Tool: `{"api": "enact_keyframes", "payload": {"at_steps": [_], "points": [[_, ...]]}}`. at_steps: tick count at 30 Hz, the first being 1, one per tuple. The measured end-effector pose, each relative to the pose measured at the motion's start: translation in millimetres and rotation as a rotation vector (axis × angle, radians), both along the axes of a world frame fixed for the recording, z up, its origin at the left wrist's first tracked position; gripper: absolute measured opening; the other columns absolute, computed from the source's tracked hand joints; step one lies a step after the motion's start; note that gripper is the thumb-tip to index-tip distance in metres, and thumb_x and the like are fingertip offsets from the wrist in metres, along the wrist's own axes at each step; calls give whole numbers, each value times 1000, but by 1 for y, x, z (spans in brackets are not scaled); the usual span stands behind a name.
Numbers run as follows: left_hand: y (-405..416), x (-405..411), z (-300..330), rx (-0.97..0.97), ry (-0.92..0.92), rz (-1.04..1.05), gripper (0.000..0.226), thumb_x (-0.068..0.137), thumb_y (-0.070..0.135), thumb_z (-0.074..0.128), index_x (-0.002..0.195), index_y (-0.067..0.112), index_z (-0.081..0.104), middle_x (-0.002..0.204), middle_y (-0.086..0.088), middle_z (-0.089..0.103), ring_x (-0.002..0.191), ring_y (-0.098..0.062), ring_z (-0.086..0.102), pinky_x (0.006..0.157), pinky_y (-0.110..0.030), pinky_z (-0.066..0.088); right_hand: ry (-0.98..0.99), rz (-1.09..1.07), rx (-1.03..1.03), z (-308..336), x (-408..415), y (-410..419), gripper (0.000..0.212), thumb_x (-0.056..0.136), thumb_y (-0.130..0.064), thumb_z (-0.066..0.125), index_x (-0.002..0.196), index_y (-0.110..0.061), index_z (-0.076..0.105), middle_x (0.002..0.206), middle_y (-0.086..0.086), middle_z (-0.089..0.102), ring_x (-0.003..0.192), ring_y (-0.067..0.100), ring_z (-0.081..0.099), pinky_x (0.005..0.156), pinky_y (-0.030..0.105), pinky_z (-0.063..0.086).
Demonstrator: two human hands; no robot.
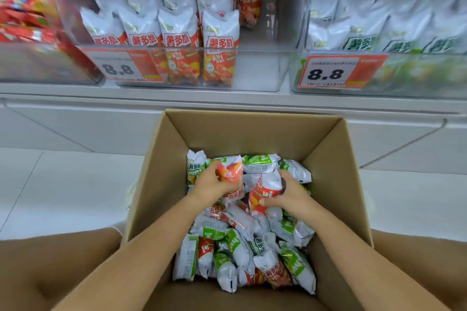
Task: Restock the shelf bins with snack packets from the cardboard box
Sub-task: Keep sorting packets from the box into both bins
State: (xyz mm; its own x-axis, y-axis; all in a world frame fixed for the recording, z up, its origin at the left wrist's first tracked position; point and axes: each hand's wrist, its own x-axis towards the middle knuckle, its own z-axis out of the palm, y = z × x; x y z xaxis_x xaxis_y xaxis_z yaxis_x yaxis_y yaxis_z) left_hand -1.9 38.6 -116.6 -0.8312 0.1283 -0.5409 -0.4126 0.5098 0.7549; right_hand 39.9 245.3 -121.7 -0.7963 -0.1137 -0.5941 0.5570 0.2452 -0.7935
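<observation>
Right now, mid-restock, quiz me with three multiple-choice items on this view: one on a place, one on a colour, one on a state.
1. Where are both hands?
A. inside the cardboard box
B. in the middle shelf bin
C. on the floor tiles

2. What colour are the packets in the right shelf bin?
A. red and white
B. green and white
C. blue

3. What is the left hand doing?
A. hanging free
B. pressing flat on a box flap
C. gripping a red snack packet

Key: 1 A, the left hand and right hand are down inside the cardboard box. 2 B, the right shelf bin holds green and white packets. 3 C, the left hand's fingers curl round a red snack packet; the right hand grips another red packet.
</observation>
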Motion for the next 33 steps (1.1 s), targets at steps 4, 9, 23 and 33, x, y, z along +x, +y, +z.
{"api": "enact_keyframes", "payload": {"at_steps": [4, 9, 23, 33], "points": [[4, -6, 57, 277, -11, 161, 55, 75, 16, 80, 120, 17, 50, 107, 0, 67, 100, -16, 64, 85, -27, 49, 25, -92, -172, 72, -11, 15, 71, 71, 4, 77, 131, -11, 42, 119, 12, 63, 103, 21, 64, 82, 27, 54], [16, -8, 137, 528, 102, 153, 50, 72, 27, 80, 117, 17, 59, 108, -2, 71, 102, -20, 66, 90, -31, 48, 115, -166, -453, 157, -8, 32, 47, 65, -11, 69, 110, -9, 58, 98, 8, 72, 91, 22, 67, 81, 31, 55], [74, -7, 230, 809, -158, 47, 20, 78, 21, 61, 93, 9, 64, 82, -7, 70, 74, -19, 65, 82, -32, 50, 145, -301, -722, 224, -1, 56, 38, 72, -30, 55, 102, -9, 62, 85, 13, 71, 70, 16, 68, 62, 24, 52], [42, -12, 243, 450, 27, -138, 73, 62, 12, 77, 128, 17, 48, 103, -1, 70, 93, -14, 67, 82, -27, 51, 205, -318, -739, 233, -12, 43, 53, 45, -44, 89, 89, -17, 76, 92, 6, 73, 78, 15, 71, 65, 28, 59]]}}
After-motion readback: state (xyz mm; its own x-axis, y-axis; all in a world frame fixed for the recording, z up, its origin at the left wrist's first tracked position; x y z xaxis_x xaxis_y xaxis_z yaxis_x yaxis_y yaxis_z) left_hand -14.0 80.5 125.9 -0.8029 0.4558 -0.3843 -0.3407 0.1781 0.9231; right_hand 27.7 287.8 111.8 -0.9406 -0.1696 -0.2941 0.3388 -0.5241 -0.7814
